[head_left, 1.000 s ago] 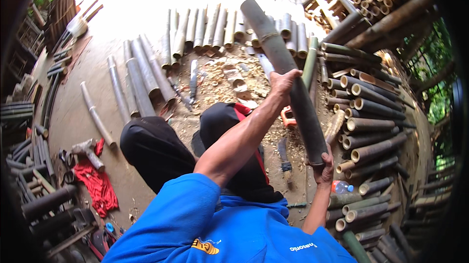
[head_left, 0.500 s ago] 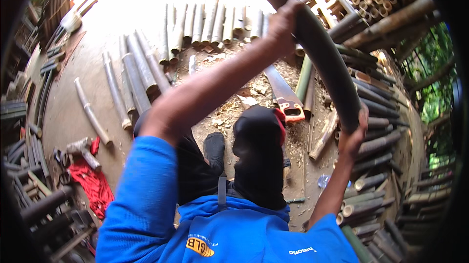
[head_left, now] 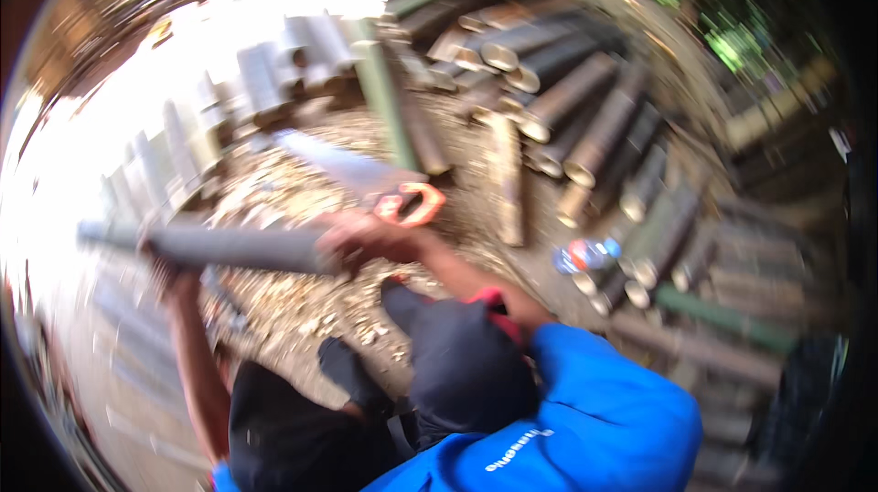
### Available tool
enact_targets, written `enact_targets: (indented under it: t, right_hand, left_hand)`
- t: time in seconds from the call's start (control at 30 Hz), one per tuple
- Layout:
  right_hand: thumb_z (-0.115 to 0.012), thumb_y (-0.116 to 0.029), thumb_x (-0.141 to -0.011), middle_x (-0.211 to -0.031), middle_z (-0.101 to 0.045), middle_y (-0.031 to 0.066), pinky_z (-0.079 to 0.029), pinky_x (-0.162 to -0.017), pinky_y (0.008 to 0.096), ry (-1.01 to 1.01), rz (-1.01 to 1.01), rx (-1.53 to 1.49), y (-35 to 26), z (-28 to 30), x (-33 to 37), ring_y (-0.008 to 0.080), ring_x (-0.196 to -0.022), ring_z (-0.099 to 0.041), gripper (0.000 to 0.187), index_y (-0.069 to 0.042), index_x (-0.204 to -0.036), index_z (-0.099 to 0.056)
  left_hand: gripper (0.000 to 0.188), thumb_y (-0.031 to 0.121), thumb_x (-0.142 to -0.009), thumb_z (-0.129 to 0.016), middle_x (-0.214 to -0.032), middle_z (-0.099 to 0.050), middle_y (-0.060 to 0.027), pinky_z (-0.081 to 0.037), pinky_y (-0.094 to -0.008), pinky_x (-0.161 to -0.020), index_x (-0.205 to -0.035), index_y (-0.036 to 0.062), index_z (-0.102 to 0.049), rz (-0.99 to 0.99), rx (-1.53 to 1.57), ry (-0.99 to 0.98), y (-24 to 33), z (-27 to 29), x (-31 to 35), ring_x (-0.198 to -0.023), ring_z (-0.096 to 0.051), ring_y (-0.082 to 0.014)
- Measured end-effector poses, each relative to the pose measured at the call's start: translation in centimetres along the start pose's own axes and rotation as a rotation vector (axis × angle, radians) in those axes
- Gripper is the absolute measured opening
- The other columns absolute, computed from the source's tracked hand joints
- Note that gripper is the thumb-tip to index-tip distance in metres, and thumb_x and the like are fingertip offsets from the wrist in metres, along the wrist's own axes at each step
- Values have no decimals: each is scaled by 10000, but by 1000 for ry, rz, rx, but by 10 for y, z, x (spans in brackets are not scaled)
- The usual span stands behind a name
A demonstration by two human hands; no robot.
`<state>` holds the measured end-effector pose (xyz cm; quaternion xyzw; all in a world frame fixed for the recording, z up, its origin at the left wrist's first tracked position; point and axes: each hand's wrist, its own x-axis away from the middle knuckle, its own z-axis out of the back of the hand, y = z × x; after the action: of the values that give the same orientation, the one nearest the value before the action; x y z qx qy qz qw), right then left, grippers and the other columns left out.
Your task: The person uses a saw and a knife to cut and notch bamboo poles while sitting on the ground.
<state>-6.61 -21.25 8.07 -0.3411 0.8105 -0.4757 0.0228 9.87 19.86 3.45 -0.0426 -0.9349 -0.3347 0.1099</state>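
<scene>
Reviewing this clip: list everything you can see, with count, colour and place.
Held bamboo tube: one, grey, across both hands
Handsaw: one, orange handle, beyond the right hand
Green bamboo tubes: at least two, green, beyond the saw and far right
Other bamboo tubes: many, grey to brown, left and right, blurred
Pale bamboo piece: one, tan, right of the saw
Plastic bottle: one, clear, right
Shavings: uncountable, pale, ground
Foliage: green, top right
Shirt: one, blue, bottom
Trousers: black, bottom
Left hand, right hand: two, bare, on the tube

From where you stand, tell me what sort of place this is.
Most likely a bamboo workshop: cut bamboo lengths are piled on the right, and an orange-handled handsaw lies among pale shavings.
</scene>
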Motion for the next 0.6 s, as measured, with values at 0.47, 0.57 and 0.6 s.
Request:
enact_targets:
  t: [0.47,0.57,0.6]
  right_hand:
    - [-988,-290,-650,-1035,-715,217,-553,-891,465,-60,183,460,121,-36,-87,350,-1005,-710,921,-33,-1369,-474]
    - [-975,-294,-632,-1051,-714,214,-542,-884,478,-14,204,620,114,-33,-65,350,-1033,-708,925,-46,-1365,-468]
    - [-970,-294,-627,-1069,-710,213,-543,-885,477,45,318,778,111,-28,-59,351,-1041,-708,946,-38,-1378,-455]
  left_hand:
    - [538,323,-981,-743,-1512,-542,-162,-393,-471,-1195,-1424,43,-622,-65,-494,345,-2,87,63,-1312,-578,-287]
    - [599,409,-1037,-636,-1491,-570,-159,-377,-473,-1211,-1489,27,-543,15,-384,312,-5,65,63,-1359,-559,-294]
    - [628,450,-1057,-589,-1486,-580,-157,-365,-476,-1221,-1513,25,-511,58,-307,340,-8,46,66,-1383,-549,-297]
